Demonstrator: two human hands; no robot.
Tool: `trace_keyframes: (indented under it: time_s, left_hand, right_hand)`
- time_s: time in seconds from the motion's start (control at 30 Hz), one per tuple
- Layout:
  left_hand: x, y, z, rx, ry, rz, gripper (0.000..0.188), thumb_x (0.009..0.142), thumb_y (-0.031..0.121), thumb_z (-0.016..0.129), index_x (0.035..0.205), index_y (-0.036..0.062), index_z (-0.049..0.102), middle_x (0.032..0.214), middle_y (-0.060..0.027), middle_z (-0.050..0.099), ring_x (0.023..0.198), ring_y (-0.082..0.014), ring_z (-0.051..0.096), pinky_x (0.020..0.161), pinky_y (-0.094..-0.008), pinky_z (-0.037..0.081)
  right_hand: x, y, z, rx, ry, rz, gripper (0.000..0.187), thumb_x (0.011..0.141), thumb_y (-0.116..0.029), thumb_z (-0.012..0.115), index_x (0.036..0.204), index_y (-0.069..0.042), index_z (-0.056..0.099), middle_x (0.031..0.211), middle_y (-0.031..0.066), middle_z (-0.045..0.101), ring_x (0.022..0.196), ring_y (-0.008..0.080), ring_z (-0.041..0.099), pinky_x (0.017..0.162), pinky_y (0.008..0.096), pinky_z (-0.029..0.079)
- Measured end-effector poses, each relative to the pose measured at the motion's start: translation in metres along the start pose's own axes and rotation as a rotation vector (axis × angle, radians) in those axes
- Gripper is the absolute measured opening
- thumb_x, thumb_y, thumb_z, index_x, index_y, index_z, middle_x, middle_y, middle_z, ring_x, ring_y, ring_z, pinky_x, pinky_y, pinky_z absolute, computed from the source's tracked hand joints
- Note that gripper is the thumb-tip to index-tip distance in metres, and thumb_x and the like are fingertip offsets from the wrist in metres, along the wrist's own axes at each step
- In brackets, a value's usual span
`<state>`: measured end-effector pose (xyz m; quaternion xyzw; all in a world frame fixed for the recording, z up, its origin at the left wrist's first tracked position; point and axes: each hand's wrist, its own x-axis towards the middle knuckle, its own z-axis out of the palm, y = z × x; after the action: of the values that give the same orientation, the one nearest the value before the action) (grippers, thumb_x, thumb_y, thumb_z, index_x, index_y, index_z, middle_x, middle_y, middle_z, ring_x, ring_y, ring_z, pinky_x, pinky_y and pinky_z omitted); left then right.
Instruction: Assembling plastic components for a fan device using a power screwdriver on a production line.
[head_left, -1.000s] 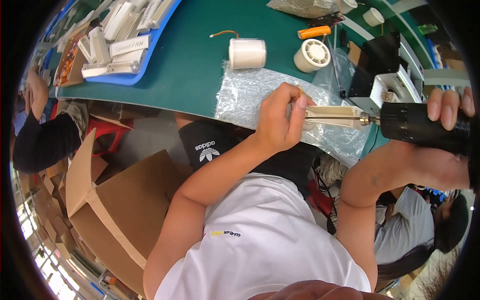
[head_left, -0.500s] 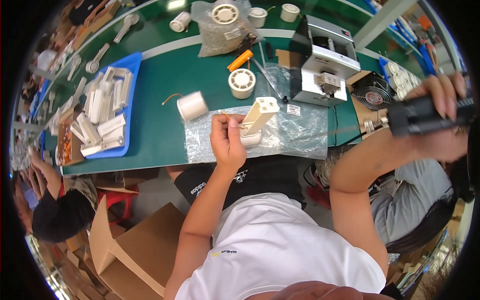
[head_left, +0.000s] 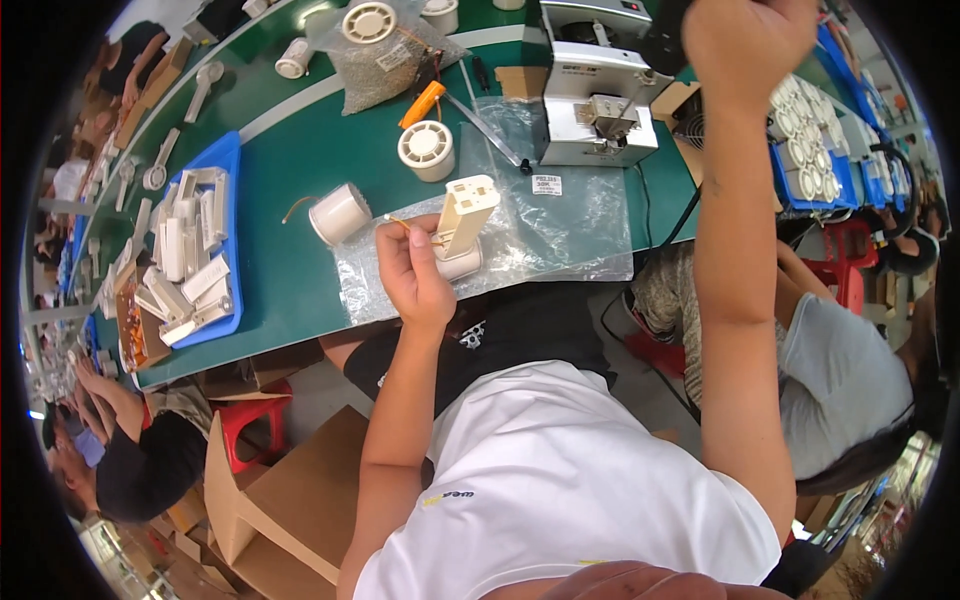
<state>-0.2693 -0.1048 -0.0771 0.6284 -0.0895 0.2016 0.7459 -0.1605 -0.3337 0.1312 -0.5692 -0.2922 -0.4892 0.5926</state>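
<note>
My left hand (head_left: 412, 275) is closed on a cream plastic handle (head_left: 466, 215), which stands tilted up with its slotted end on top. Under the handle lies a white round housing (head_left: 461, 265), partly hidden by my fingers. A thin yellowish wire (head_left: 398, 221) sticks out beside my thumb. Far off at the upper right, my right hand (head_left: 750, 45) is raised and curled, its fingers mostly turned out of sight. Against it shows part of a black electric screwdriver (head_left: 667, 40), cut off by the picture's top edge. A silver and black screw feeder (head_left: 595, 140) stands just left of it.
Clear plastic sheeting (head_left: 570, 235) covers the green table's (head_left: 280, 270) front. White fan housings (head_left: 426, 150) and an orange-handled tool (head_left: 422, 104) stand behind. A blue tray (head_left: 232, 240) of white handles is at left; a bag of screws (head_left: 385, 75) lies farther back. A person (head_left: 840, 370) sits at right.
My right hand has swung up and away with the black screwdriver, from the right side to the far upper right. My left hand keeps its hold on the handle; the whole view has shifted.
</note>
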Motion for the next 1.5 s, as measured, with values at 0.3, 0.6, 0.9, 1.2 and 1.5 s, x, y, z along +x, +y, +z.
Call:
trace_keyframes:
  time_s: [0.3,0.6,0.9,1.2,1.5]
  left_hand:
    - [-0.005,-0.002,0.003,0.238,0.023,0.115,0.011,0.099,0.007,0.048,0.091,-0.0002,0.048,0.085,-0.0142,0.069,0.067,-0.0177,0.060,0.065,-0.0297,0.049]
    - [-0.009,-0.005,0.004,0.213,-0.003,0.172,0.010,0.094,0.003,0.052,0.087,0.0017,0.046,0.084,-0.0122,0.069,0.064,-0.0230,0.053,0.062,-0.0340,0.045]
    - [-0.010,-0.006,0.002,0.209,-0.028,0.176,0.010,0.094,0.003,0.052,0.087,0.0014,0.045,0.083,-0.0125,0.069,0.065,-0.0235,0.054,0.063,-0.0348,0.045]
    - [-0.008,-0.009,0.003,0.194,-0.009,0.202,0.007,0.094,0.002,0.051,0.090,0.0003,0.045,0.082,-0.0142,0.068,0.063,-0.0224,0.056,0.062,-0.0342,0.045]
    - [-0.002,0.001,0.007,0.209,-0.003,0.161,0.009,0.098,0.005,0.047,0.092,-0.0016,0.047,0.084,-0.0168,0.068,0.068,-0.0251,0.064,0.066,-0.0343,0.050]
  right_hand:
    - [-0.014,-0.045,-0.032,0.548,-0.146,0.634,0.051,0.095,-0.046,0.053,0.111,0.003,0.049,0.091,0.0150,0.056,0.068,0.0192,0.052,0.064,0.0316,0.046]
    - [-0.044,-0.064,0.034,0.732,-0.071,0.558,0.066,0.088,-0.060,0.056,0.111,0.001,0.048,0.086,0.0139,0.056,0.063,0.0185,0.052,0.060,0.0291,0.048]
    - [-0.062,-0.057,0.037,0.580,-0.087,0.528,0.065,0.090,-0.060,0.054,0.115,-0.001,0.047,0.089,0.0136,0.055,0.064,0.0180,0.051,0.061,0.0292,0.046]
    - [-0.076,-0.039,0.012,0.438,-0.086,0.516,0.064,0.091,-0.060,0.053,0.119,-0.003,0.046,0.093,0.0133,0.054,0.065,0.0176,0.050,0.061,0.0292,0.044]
    - [-0.068,-0.060,0.056,0.066,-0.056,0.357,0.069,0.090,-0.066,0.053,0.125,-0.008,0.044,0.096,0.0127,0.054,0.065,0.0168,0.050,0.059,0.0293,0.042]
